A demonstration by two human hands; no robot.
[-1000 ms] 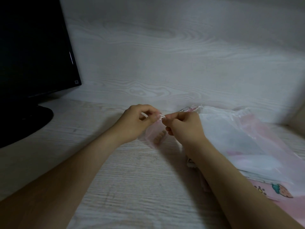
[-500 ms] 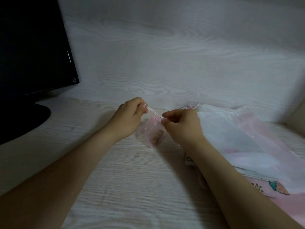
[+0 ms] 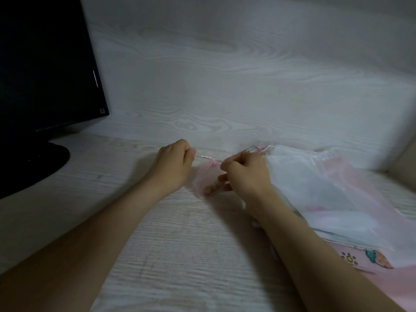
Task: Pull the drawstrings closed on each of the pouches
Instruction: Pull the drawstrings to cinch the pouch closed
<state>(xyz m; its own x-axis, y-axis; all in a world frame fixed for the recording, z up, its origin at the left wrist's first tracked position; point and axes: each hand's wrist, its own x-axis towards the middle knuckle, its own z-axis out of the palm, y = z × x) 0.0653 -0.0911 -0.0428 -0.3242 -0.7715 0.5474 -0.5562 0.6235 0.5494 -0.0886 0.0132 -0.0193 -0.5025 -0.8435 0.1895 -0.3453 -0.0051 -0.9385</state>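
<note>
On my feed the small pink pouch (image 3: 206,176) is between the two hands, low over the worktop (image 3: 180,233), with something brownish showing through its sheer cloth. The left hand (image 3: 174,165) has its fingers curled, pinching one end of the drawstring (image 3: 210,158). The right hand (image 3: 246,174) pinches the other end, and the string runs taut over the pouch's gathered mouth. A heap of white and pink pouches (image 3: 315,176) lies just beside the right hand. A dark monitor (image 3: 45,64) stands far left.
</note>
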